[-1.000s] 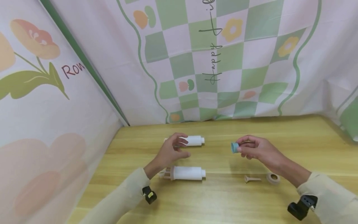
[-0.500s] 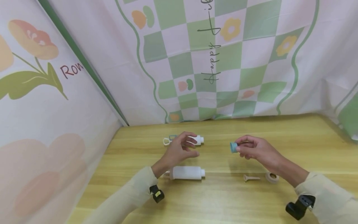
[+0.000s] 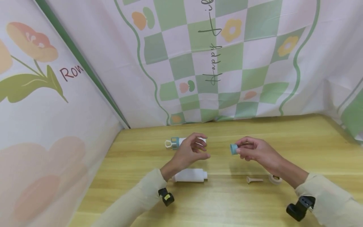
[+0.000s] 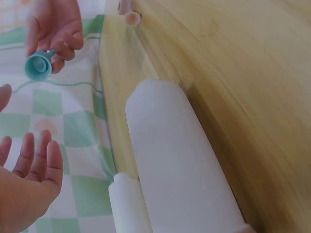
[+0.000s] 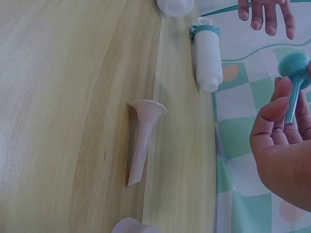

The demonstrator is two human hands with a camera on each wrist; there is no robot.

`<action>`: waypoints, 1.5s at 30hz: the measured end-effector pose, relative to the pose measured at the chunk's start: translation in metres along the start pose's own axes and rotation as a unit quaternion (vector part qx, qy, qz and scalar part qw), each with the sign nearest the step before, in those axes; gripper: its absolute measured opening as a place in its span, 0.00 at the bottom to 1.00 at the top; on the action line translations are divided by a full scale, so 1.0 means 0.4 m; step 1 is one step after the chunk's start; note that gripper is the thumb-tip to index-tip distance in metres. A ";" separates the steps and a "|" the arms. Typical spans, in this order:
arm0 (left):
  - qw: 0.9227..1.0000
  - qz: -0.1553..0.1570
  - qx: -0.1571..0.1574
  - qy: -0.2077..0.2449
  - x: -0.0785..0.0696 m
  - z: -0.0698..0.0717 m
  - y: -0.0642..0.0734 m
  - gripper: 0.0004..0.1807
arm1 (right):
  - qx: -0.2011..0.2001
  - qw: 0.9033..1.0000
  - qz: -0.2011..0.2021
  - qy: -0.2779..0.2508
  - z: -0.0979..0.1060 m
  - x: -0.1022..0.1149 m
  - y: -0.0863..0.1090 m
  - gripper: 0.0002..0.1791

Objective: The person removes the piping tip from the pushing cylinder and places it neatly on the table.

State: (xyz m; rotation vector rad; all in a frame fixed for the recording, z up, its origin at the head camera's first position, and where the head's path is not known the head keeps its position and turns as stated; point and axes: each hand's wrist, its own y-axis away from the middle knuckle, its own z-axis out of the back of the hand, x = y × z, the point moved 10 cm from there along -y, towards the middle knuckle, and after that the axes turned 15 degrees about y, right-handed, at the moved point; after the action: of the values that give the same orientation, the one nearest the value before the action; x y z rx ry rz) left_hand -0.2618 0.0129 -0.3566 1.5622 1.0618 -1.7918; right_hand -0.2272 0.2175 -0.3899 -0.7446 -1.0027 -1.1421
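My right hand (image 3: pixel 259 153) pinches a teal funnel (image 3: pixel 233 149) above the table, its wide mouth facing left. In the right wrist view, the funnel's narrow stem (image 5: pixel 293 99) runs down between the fingers. My left hand (image 3: pixel 188 154) holds nothing; its fingers are loosely bent, in the air to the funnel's left. Behind it lies a white bottle (image 3: pixel 182 141) with a teal collar and a pale loop, partly covered by the hand. A second white bottle (image 3: pixel 190 175) lies nearer, its left end hidden by the wrist.
A pale pink funnel (image 3: pixel 254 180) and a pale pink ring (image 3: pixel 275 179) lie on the wooden table (image 3: pixel 227 205) below my right hand. The right forearm partly covers the ring. Printed cloth (image 3: pixel 231 53) hangs along the back and left sides.
My left hand has moved right, toward the teal funnel, uncovering the far bottle's teal collar. The right hand, still pinching the funnel, has shifted slightly left.
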 end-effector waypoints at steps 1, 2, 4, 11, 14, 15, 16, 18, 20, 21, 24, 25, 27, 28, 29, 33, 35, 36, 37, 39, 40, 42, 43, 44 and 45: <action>1.000 0.000 0.001 0.002 0.001 -0.004 -0.002 0.31 | 0.001 1.000 0.000 0.000 -0.001 0.000 0.000 0.19; 1.000 0.002 0.002 0.005 0.002 -0.009 -0.004 0.30 | 0.001 1.000 -0.001 0.000 -0.001 -0.001 0.000 0.19; 1.000 0.003 0.005 0.009 0.005 -0.018 -0.008 0.30 | 0.001 1.000 -0.003 0.001 -0.001 -0.001 0.000 0.20; 1.000 0.006 0.014 0.023 0.017 -0.052 -0.020 0.30 | 0.005 1.000 -0.008 -0.009 -0.008 0.000 0.000 0.20; 1.000 0.008 0.014 0.022 0.021 -0.063 -0.025 0.30 | 0.007 1.000 -0.010 -0.011 -0.011 0.001 -0.003 0.20; 1.000 0.008 0.014 0.021 0.022 -0.067 -0.027 0.30 | 0.008 1.000 -0.010 -0.011 -0.011 0.001 -0.004 0.20; 1.000 0.009 0.014 0.020 0.023 -0.070 -0.028 0.30 | 0.008 1.000 -0.009 -0.010 -0.012 0.002 -0.004 0.20; 1.000 0.009 0.016 0.018 0.025 -0.077 -0.031 0.30 | 0.009 1.000 -0.010 -0.011 -0.012 0.004 -0.006 0.20; 1.000 0.011 0.016 0.021 0.028 -0.083 -0.033 0.29 | 0.011 1.000 -0.011 -0.011 -0.014 0.005 -0.006 0.21; 1.000 0.012 0.016 0.023 0.029 -0.085 -0.033 0.29 | 0.013 1.000 -0.011 -0.011 -0.015 0.006 -0.006 0.21; 0.999 0.015 0.016 0.029 0.035 -0.093 -0.034 0.27 | 0.015 1.000 -0.014 -0.008 -0.018 0.006 -0.006 0.21; 0.999 0.016 0.015 0.031 0.038 -0.095 -0.034 0.27 | 0.015 1.000 -0.015 -0.007 -0.018 0.007 -0.006 0.21; 0.999 0.018 0.012 0.032 0.042 -0.098 -0.034 0.26 | 0.015 1.000 -0.015 -0.005 -0.020 0.008 -0.006 0.21; 0.999 0.019 0.011 0.031 0.044 -0.099 -0.034 0.26 | 0.014 1.000 -0.015 -0.005 -0.021 0.009 -0.006 0.21; 0.999 0.020 0.010 0.030 0.046 -0.100 -0.034 0.26 | 0.014 1.000 -0.014 -0.005 -0.021 0.011 -0.006 0.21; 0.999 0.023 0.008 0.029 0.052 -0.107 -0.035 0.26 | 0.012 1.000 -0.009 -0.004 -0.028 0.018 -0.008 0.20; 0.999 0.024 0.007 0.029 0.054 -0.110 -0.036 0.26 | 0.011 1.000 -0.008 -0.002 -0.031 0.019 -0.010 0.19; 0.999 0.024 0.006 0.031 0.054 -0.113 -0.036 0.25 | 0.011 1.000 -0.008 0.000 -0.033 0.019 -0.010 0.18; 0.999 0.024 0.005 0.033 0.055 -0.115 -0.036 0.25 | 0.010 1.000 -0.007 0.001 -0.034 0.019 -0.011 0.18; 0.999 0.025 0.004 0.033 0.058 -0.118 -0.035 0.23 | 0.009 1.000 -0.007 0.002 -0.037 0.018 -0.012 0.17; 0.999 0.025 0.003 0.034 0.060 -0.119 -0.035 0.22 | 0.009 1.000 -0.005 0.002 -0.038 0.018 -0.012 0.17; 0.999 0.025 0.003 0.035 0.064 -0.121 -0.035 0.20 | 0.009 1.000 -0.003 0.000 -0.040 0.018 -0.012 0.17; 0.999 0.025 0.002 0.036 0.065 -0.122 -0.035 0.19 | 0.009 1.000 -0.002 0.000 -0.040 0.017 -0.012 0.17; 0.999 0.023 0.001 0.035 0.066 -0.122 -0.036 0.18 | 0.009 1.000 -0.001 0.000 -0.040 0.017 -0.012 0.17; 0.999 0.021 0.001 0.035 0.066 -0.122 -0.036 0.18 | 0.009 1.000 -0.001 -0.001 -0.041 0.017 -0.012 0.17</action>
State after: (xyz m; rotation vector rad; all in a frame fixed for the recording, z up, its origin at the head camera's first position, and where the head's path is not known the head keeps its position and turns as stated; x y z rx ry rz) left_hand -0.2512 0.0641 -0.3804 1.6475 1.0531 -1.7210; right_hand -0.2268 0.1993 -0.3898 -0.7305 -1.0155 -1.1319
